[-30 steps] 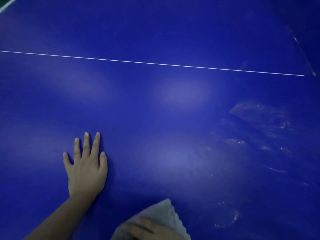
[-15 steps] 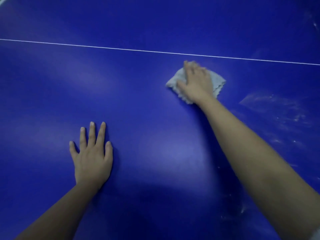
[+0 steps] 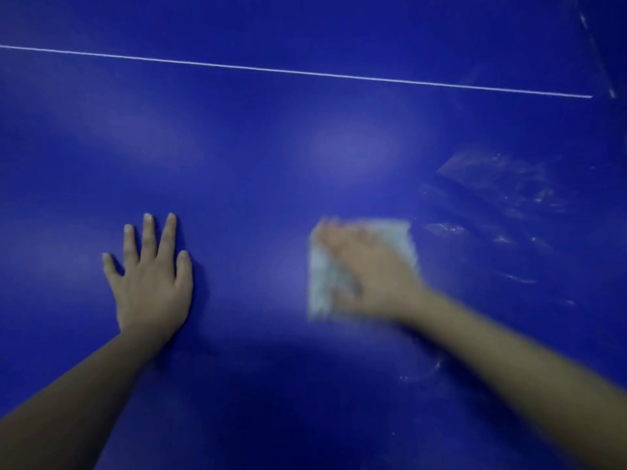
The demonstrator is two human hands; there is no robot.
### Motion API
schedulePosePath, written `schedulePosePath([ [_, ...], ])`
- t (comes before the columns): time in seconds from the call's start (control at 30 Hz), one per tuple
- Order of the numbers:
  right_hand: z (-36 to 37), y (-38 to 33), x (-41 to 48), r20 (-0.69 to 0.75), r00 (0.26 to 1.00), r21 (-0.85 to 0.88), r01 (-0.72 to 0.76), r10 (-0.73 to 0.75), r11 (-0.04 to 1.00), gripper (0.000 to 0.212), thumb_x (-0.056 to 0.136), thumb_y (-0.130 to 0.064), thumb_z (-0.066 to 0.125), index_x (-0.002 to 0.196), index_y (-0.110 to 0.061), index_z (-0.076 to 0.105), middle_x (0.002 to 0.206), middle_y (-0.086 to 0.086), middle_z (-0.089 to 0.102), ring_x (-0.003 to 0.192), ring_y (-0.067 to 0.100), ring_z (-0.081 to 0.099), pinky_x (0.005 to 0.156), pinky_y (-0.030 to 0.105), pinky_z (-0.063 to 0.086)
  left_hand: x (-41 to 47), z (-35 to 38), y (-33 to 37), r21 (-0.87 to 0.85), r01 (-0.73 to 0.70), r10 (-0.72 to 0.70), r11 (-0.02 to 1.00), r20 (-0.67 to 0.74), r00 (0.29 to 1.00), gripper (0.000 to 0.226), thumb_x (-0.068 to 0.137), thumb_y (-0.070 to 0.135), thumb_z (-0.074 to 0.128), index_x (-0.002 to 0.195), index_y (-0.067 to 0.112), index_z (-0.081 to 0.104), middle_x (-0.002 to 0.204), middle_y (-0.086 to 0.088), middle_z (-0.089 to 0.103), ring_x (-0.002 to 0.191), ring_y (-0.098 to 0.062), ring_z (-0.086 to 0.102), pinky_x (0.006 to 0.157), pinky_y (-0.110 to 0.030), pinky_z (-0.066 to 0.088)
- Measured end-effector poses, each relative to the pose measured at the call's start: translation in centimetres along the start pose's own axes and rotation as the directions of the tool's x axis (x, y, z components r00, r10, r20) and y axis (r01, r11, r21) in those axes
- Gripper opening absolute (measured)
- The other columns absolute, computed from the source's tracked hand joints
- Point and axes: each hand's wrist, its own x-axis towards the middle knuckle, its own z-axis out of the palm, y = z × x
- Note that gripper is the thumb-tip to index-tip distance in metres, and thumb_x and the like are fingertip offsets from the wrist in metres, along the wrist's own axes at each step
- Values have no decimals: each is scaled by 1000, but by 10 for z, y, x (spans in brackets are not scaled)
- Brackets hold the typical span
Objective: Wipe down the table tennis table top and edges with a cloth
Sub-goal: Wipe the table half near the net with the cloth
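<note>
The blue table tennis table top (image 3: 271, 157) fills the view. My left hand (image 3: 151, 278) lies flat on it at the left, fingers spread and straight. My right hand (image 3: 366, 266) presses a pale grey cloth (image 3: 320, 283) onto the surface right of centre. Hand and cloth are blurred by motion, so the fingers' exact lie is unclear; they seem to lie flat over the cloth.
A thin white line (image 3: 305, 73) crosses the table from left to right in the upper part. Whitish smears and streaks (image 3: 502, 184) mark the surface at the right. A faint seam (image 3: 597, 52) runs at the far right.
My right hand has pulled the cloth back toward me from near the white line to the middle of the table. My left hand stays planted in the same spot.
</note>
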Motion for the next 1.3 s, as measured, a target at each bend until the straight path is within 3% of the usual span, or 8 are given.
schedulePosePath([
  [0.1,-40,92,27,-166,819,-81,-566,549,821,86,77,-57,29,143,-2,34,147,18,37,135,32,34,111,39,21,1,1,-1,1,4,-4,1000,-4,1000,56,94,38,19,149,27,14,158,-3,11,145,-25,2,111,-56,3],
  [0.2,-51,119,29,-208,640,-115,-767,739,632,72,90,-46,39,148,-6,24,155,13,25,143,27,20,115,39,12,1,1,0,-20,10,-10,1000,-3,1000,53,99,32,26,150,27,14,158,-3,10,145,-25,1,112,-57,2],
  [0.47,15,-133,-68,101,949,-49,-295,298,954,82,72,-53,46,139,-6,43,141,13,48,129,28,46,110,42,30,0,-2,3,-31,-6,6,999,7,1000,54,97,33,21,150,26,10,158,-3,6,145,-26,-1,112,-57,-1],
  [0.63,39,-234,-143,426,903,-89,109,-61,990,58,84,-55,51,139,-36,43,148,-16,37,140,5,25,119,36,-7,1,-2,4,-28,-9,9,1000,9,1000,55,96,35,21,150,25,11,158,-4,6,145,-27,-1,111,-58,-1],
  [0.7,32,-224,-153,411,895,28,179,-174,984,70,79,-49,64,141,-26,43,149,-7,39,139,11,29,119,32,-1,1,-3,4,-34,-22,23,999,13,1000,56,96,37,22,150,24,12,158,-5,6,145,-29,-1,111,-59,-2],
  [0.83,15,-186,-158,178,945,37,-286,275,958,72,78,-31,70,139,-5,43,144,13,43,135,27,39,113,45,26,-1,-6,2,-78,-68,69,995,7,998,57,96,40,25,149,21,15,158,-8,6,145,-30,-1,110,-60,-2],
  [1.07,33,-214,-139,-125,540,-38,-841,832,540,71,87,-48,31,149,-13,26,155,3,25,145,17,18,116,29,2,-31,-14,2,-104,-416,412,904,-52,910,52,97,22,35,146,10,25,155,-13,21,143,-24,15,113,-50,6],
  [1.3,79,-332,-95,-21,798,54,-601,602,798,67,81,-35,60,141,-9,43,145,9,44,135,25,39,114,35,17,-116,-9,-7,-149,-573,580,806,7,815,48,98,21,34,145,11,31,154,-8,25,143,-20,18,113,-45,9],
])
